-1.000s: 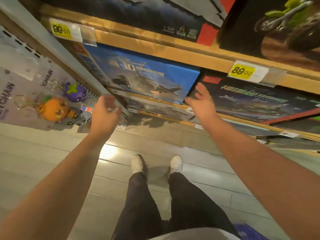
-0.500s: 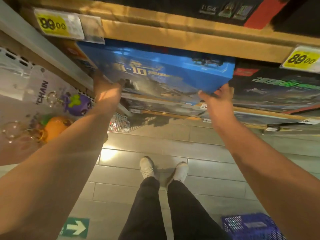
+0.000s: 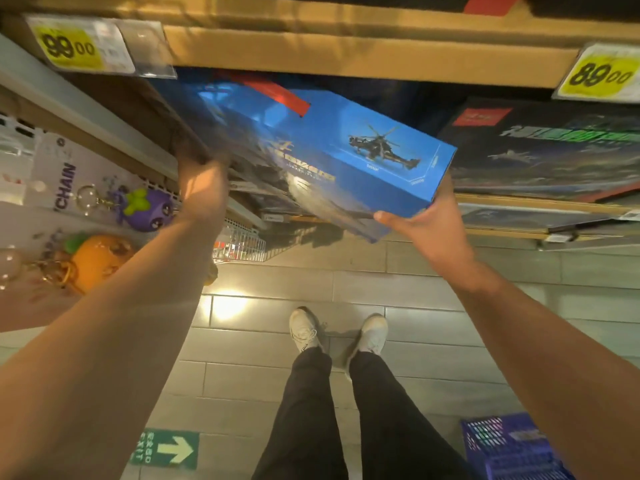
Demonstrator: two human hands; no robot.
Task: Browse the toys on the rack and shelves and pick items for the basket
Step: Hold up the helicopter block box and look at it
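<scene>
We had the blue helicopter box [image 3: 346, 157] held between both hands, its near end tilted out from under the wooden shelf [image 3: 346, 60] while its far end sat in the dim slot beneath the shelf. Our right hand [image 3: 426, 223] cupped the lower right corner, thumb along the bottom edge and fingers wrapped behind, because that corner carried the weight of a long, flat carton. Our left hand [image 3: 202, 192] pressed against the box's left end; its fingers were hidden behind the box, so we judged it was gripping but could not see the curl. Holding both ends kept the box from twisting against the dark box [image 3: 547, 147] beside it. The purple basket [image 3: 502, 445] stood on the floor by our right foot, well apart from the box, presumably left there to free both hands.
</scene>
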